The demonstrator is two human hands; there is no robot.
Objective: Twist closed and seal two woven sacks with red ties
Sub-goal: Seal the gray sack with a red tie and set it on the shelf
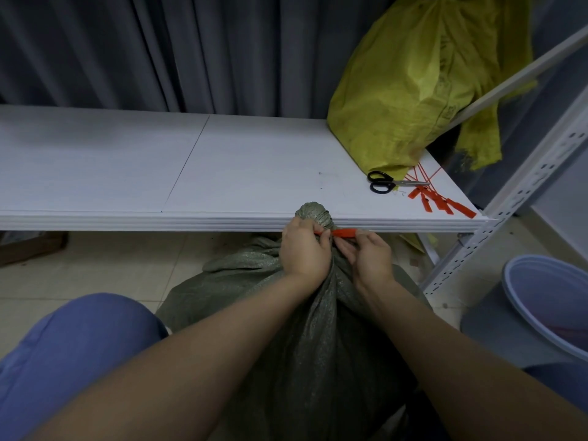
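Observation:
A grey-green woven sack [305, 329] stands on the floor between my knees, its neck twisted into a tight knob [313, 213] at the shelf's front edge. A red tie [345, 233] runs across the neck just below the knob. My left hand [302, 249] grips the neck and pinches the tie's left end. My right hand [369, 257] pinches the tie from the right, near its flat tag. A yellow woven sack [410, 90] leans at the back right of the white shelf [159, 173].
Black-handled scissors [383, 182] and several spare red ties [440, 200] lie at the shelf's right front corner. A perforated metal upright [509, 214] stands on the right, a pale blue bucket [547, 300] beside it. Grey curtain hangs behind.

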